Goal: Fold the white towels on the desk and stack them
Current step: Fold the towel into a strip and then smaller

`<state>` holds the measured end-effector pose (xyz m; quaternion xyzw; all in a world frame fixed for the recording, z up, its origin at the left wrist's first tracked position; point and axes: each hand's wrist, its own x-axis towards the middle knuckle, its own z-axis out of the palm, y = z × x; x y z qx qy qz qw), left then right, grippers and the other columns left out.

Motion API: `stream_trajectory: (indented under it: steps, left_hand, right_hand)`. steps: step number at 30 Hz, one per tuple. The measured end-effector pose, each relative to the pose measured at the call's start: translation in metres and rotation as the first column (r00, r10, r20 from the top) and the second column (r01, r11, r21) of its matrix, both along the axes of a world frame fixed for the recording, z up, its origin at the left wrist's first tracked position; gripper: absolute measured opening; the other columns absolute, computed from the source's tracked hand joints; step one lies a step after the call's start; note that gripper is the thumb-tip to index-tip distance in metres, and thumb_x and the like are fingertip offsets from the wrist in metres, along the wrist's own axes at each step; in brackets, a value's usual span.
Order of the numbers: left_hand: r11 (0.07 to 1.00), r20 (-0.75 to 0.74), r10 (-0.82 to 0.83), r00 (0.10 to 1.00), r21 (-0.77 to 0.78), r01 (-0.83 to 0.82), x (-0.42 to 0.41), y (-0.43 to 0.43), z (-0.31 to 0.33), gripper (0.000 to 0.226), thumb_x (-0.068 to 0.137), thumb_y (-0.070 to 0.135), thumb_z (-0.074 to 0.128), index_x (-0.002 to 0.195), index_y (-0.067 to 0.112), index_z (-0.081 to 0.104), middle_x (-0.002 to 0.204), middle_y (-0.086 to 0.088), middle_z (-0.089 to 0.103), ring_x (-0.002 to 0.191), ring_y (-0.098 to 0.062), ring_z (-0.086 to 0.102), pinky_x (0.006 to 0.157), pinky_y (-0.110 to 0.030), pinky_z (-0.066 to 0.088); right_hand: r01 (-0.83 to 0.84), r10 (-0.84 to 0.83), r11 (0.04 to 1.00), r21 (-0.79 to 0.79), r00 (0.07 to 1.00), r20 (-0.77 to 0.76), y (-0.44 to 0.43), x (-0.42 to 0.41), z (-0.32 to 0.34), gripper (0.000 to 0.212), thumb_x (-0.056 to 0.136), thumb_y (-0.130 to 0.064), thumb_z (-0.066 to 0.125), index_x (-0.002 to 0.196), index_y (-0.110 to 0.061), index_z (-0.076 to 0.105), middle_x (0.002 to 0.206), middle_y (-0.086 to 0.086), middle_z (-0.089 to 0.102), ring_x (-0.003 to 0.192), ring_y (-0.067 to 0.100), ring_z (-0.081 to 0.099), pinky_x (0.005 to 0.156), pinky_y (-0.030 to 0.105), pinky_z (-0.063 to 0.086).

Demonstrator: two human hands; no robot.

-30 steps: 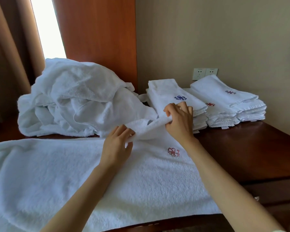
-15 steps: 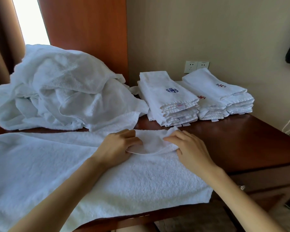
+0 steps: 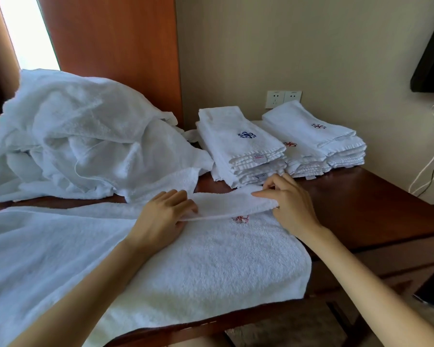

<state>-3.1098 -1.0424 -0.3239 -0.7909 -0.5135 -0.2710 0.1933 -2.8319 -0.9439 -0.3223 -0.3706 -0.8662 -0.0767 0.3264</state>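
the desk [image 3: 366, 211] carries everything, and the biggest thing on it is the spread towel [image 3: 211, 266], laid flat under and toward the person from both hands, likely so that its edges can be matched. beyond the left hand and out to its left sits the heap of unfolded towels [image 3: 85, 136], within reach as the supply. beyond the right hand stand two folded stacks, the near stack [image 3: 236, 149] just past the fingertips and the far stack [image 3: 321, 136] to its right by the wall, so a finished towel has a short way to travel.

the left hand [image 3: 161, 219] pinches one end of the turned-over flap [image 3: 226, 204], fingers on top and thumb beneath. the right hand [image 3: 291, 204] holds the other end with curled fingers. the flap hangs between them, lifted a little off the towel below, which keeps the fold line straight. i judge this the first fold, barely begun. just under the flap, between the two grips, a red embroidered mark [image 3: 240, 219] peeps out.
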Motion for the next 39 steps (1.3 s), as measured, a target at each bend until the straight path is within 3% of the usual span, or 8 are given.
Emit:
stream_trajectory:
  steps: [4,11,16,22,26,30,35,39]
  left_hand:
    - [0.994,0.037,0.018,0.999,-0.110,-0.014,-0.001,-0.001,0.000,0.047,0.053,-0.016,0.067,0.083,0.019,0.071,0.074,0.005,0.063,0.053,-0.022,0.055,0.048,-0.020,0.031]
    - [0.982,0.032,-0.011,0.999,-0.190,0.017,-0.005,0.008,-0.006,0.048,0.068,-0.012,0.056,0.094,0.026,0.070,0.088,0.012,0.068,0.067,-0.018,0.060,0.054,-0.027,0.043]
    - [0.988,0.047,-0.015,0.999,-0.150,0.022,-0.001,0.006,-0.004,0.041,0.067,-0.009,0.057,0.093,0.019,0.072,0.082,0.003,0.062,0.072,-0.022,0.059,0.058,-0.022,0.035]
    - [0.946,0.147,0.290,0.946,-0.190,-0.261,-0.054,-0.021,-0.007,0.044,0.075,0.005,0.069,0.117,0.019,0.066,0.108,-0.002,0.063,0.099,-0.028,0.058,0.077,-0.035,0.044]
    - [0.842,0.085,0.507,0.858,-0.261,-0.472,-0.131,-0.064,0.004,0.034,0.079,0.008,0.073,0.110,0.020,0.071,0.103,-0.006,0.067,0.097,-0.032,0.062,0.079,-0.040,0.046]
    - [0.632,-0.098,0.708,0.699,-0.352,-0.690,-0.197,-0.099,0.015,0.036,0.087,0.031,0.068,0.122,0.023,0.064,0.122,-0.006,0.061,0.113,-0.029,0.054,0.086,-0.042,0.045]
    - [0.607,-0.051,0.692,0.720,-0.500,-0.618,-0.215,-0.106,0.027,0.049,0.083,0.033,0.068,0.130,0.029,0.059,0.128,0.001,0.058,0.121,-0.024,0.048,0.100,-0.037,0.041]
    - [0.460,-0.171,0.715,0.678,-0.615,-0.641,-0.216,-0.102,0.049,0.030,0.076,0.042,0.070,0.094,0.019,0.067,0.089,0.003,0.063,0.088,-0.021,0.059,0.072,-0.035,0.046]
  right_hand:
    - [-0.048,0.049,0.999,-0.010,0.990,0.130,-0.009,0.011,-0.006,0.068,0.060,0.019,0.069,0.110,-0.027,0.074,0.112,-0.003,0.065,0.103,0.023,0.058,0.079,0.028,0.038]
    - [0.183,-0.045,0.954,-0.237,0.870,0.491,-0.023,0.005,0.022,0.068,0.089,0.005,0.048,0.139,-0.042,0.046,0.147,-0.018,0.042,0.135,0.008,0.037,0.107,0.025,0.021]
    - [-0.065,0.090,0.980,-0.190,0.987,0.130,-0.031,-0.057,0.024,0.051,0.095,-0.006,0.044,0.141,-0.028,0.048,0.147,-0.006,0.045,0.135,0.014,0.039,0.108,0.027,0.018]
    - [0.008,0.189,0.872,-0.489,0.916,0.353,0.000,-0.079,-0.016,0.059,0.100,-0.057,0.022,0.153,-0.039,0.003,0.162,-0.011,-0.003,0.147,0.004,-0.007,0.117,0.026,-0.007]
    - [0.008,0.215,0.857,-0.515,0.903,0.373,0.010,-0.066,-0.017,0.059,0.098,-0.060,0.022,0.150,-0.044,-0.002,0.161,-0.016,-0.007,0.138,-0.008,-0.011,0.113,0.019,-0.008]
    - [0.107,0.136,0.878,-0.467,0.879,0.456,-0.002,-0.085,-0.001,0.058,0.104,-0.044,0.028,0.154,-0.034,0.001,0.162,-0.006,-0.010,0.147,0.008,-0.014,0.117,0.030,-0.007]
    - [-0.264,0.347,0.888,-0.377,0.922,0.171,-0.065,-0.185,0.024,0.058,0.098,-0.049,0.044,0.150,-0.026,0.031,0.155,-0.009,0.031,0.142,0.010,0.025,0.111,0.025,0.019]
    - [-0.282,0.386,0.877,-0.390,0.896,0.220,-0.093,-0.274,0.022,0.073,0.089,-0.056,0.056,0.150,-0.025,0.030,0.152,-0.002,0.038,0.137,0.019,0.036,0.107,0.034,0.032]
